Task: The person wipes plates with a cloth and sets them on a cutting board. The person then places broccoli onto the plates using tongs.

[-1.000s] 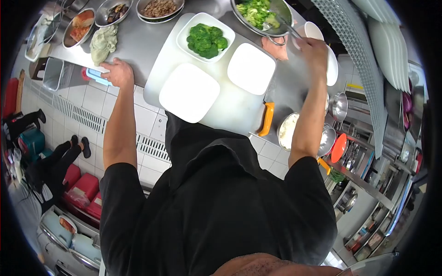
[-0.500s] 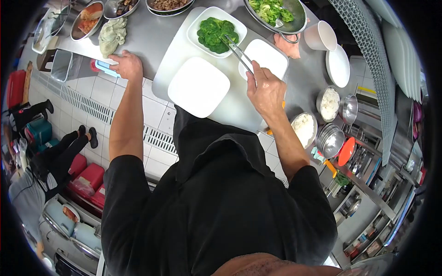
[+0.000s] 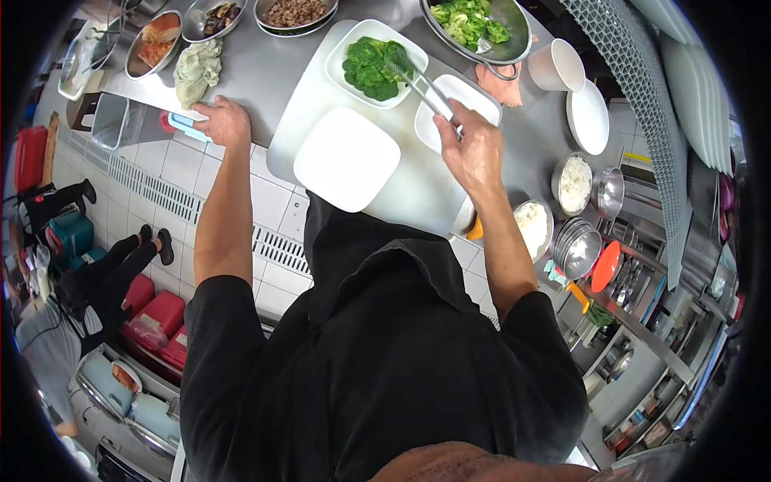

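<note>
Metal tongs (image 3: 432, 98) are pinched in my right hand (image 3: 472, 149), their tips at the right side of the green broccoli (image 3: 369, 68). The broccoli sits in a square white dish (image 3: 340, 46) at the top of the white cutting board (image 3: 418, 193). Two more square white dishes rest on the board: a bare one (image 3: 347, 160) nearest my body, and another (image 3: 472, 90) partly behind my right hand. My left hand (image 3: 223, 122) rests at the counter's front edge beside a crumpled cloth (image 3: 197, 72), fingers apart, holding nothing.
A metal bowl of cut greens (image 3: 524, 44) stands beyond the board. Bowls of meat (image 3: 295, 10) and kimchi-like food (image 3: 155, 44) line the back left. Rice bowls (image 3: 575, 183) and stacked metal bowls (image 3: 580, 249) are at right. A person in dark trousers (image 3: 100, 269) is at far left.
My right hand has come from the greens bowl on the right to the broccoli dish, bringing the tongs. Since half a second ago the tong tips have shifted slightly. My left hand stays at the edge.
</note>
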